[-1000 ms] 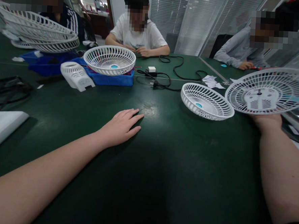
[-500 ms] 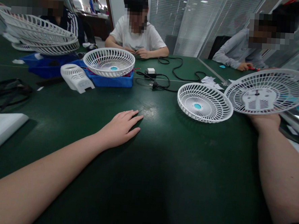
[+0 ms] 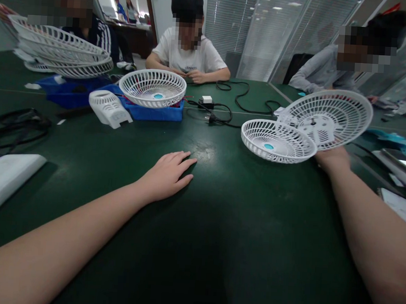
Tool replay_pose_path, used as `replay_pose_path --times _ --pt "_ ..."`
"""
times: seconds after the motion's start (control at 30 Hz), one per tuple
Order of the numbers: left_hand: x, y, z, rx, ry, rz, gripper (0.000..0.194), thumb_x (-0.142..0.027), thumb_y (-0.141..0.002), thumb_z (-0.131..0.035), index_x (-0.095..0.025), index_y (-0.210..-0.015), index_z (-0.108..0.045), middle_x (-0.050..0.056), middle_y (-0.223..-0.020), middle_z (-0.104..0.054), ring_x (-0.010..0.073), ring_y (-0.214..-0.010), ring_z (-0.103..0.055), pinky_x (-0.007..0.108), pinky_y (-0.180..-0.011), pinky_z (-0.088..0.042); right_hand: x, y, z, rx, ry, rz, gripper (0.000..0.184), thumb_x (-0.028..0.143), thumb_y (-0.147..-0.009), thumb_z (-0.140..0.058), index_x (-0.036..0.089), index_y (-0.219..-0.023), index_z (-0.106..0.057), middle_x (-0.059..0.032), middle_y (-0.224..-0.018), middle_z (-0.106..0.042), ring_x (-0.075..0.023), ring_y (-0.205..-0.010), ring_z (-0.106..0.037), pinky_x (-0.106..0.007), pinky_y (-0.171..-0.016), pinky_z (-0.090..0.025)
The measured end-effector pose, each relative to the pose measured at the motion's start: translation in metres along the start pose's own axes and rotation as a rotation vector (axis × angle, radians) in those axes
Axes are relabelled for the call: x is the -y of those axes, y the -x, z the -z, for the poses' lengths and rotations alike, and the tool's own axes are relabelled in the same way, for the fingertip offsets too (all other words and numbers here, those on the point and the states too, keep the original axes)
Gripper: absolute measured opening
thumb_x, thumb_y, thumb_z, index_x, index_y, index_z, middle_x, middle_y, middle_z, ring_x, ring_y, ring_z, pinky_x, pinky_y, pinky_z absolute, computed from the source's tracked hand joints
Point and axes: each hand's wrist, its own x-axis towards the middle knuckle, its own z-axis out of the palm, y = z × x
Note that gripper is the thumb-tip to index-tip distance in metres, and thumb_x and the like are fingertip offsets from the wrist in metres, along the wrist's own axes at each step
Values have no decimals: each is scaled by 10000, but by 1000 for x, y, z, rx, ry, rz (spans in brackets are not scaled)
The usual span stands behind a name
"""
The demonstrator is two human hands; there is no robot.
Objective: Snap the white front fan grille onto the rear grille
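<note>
My left hand [image 3: 169, 176] lies flat on the green table [image 3: 212, 226], fingers spread, holding nothing. At the right, my right hand [image 3: 335, 159] grips a white fan rear grille [image 3: 328, 126] from below; its fingers are mostly hidden beneath it. A short metal shaft stands up from the plate at this grille's middle. The grille is tilted, and its near left edge overlaps a white fan front grille [image 3: 268, 147] with a blue centre, which lies on the table. Whether the two touch, I cannot tell.
Stacked white grilles [image 3: 64, 54] and another front grille [image 3: 158, 96] rest on blue bins [image 3: 157, 113]. Beside them lies a white fan housing [image 3: 109, 109]. Black cables [image 3: 222, 119], a white box [image 3: 12, 177] and a coil of black cord [image 3: 15, 124] are around. Three people sit across the table.
My right hand has moved left with the rear grille, which now overlaps the front grille on the table. My left hand has stayed in place; the view has shifted slightly.
</note>
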Motion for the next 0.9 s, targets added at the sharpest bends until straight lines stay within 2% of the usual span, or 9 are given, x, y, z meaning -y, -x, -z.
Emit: replay_pose_path --times 0.17,0.37,0.43,0.57,0.63,0.73,0.9 --pt "-2 -1 0 -10 2 17 578 -505 -1001 -363 -225 -1503 -422 104 -1599 -375 307 -1480 -336 513 -1202 -284 37 15 -14 -19 -166 183 587 308 -853 -652 237 -1426 -545 -51 -1511 -447 -162 -1447 -373 -224 -1206 -280" --pt "0 -3 -4 -94 -17 304 608 -484 -1005 -322 -120 -1477 -441 172 -1571 -401 361 -1466 -350 563 -1192 -281 88 45 -20 50 -375 458 599 407 -845 -655 248 -1411 -540 -7 -1473 -491 -158 -1372 -472 -264 -1215 -325" --pt "4 -4 -6 -101 -25 311 595 -479 -1005 -319 -137 -1475 -444 168 -1561 -417 375 -1452 -365 577 -1177 -294 102 58 -19 66 -450 578 611 461 -818 -687 275 -1384 -555 -1 -1433 -531 -189 -1353 -495 -332 -1227 -331" --pt "15 -4 -11 -82 -19 259 561 -486 -1001 -364 -199 -1479 -436 140 -1548 -438 353 -1413 -421 553 -1168 -306 118 77 -24 49 -551 817 641 566 -809 -676 191 -1323 -594 -106 -1379 -566 -260 -1313 -531 -450 -1184 -390" --pt "19 -4 -14 -78 -30 247 541 -472 -1007 -364 -201 -1467 -450 133 -1557 -425 338 -1429 -400 534 -1186 -280 122 84 -28 16 -552 899 629 580 -840 -635 161 -1307 -595 -138 -1356 -575 -260 -1306 -536 -458 -1163 -414" --pt "20 -4 -17 -70 -74 249 559 -460 -1011 -345 -173 -1483 -429 154 -1571 -394 352 -1460 -345 540 -1186 -273 131 97 -30 -52 -557 1031 522 525 -895 -587 181 -1287 -594 -134 -1310 -597 -238 -1285 -551 -442 -1127 -459" --pt "19 -6 -19 -87 -109 253 550 -467 -1023 -304 -178 -1470 -438 166 -1551 -419 360 -1441 -371 548 -1154 -317 153 115 -15 -128 -560 1201 403 419 -923 -570 255 -1291 -576 -86 -1242 -626 -212 -1225 -593 -421 -1072 -511"
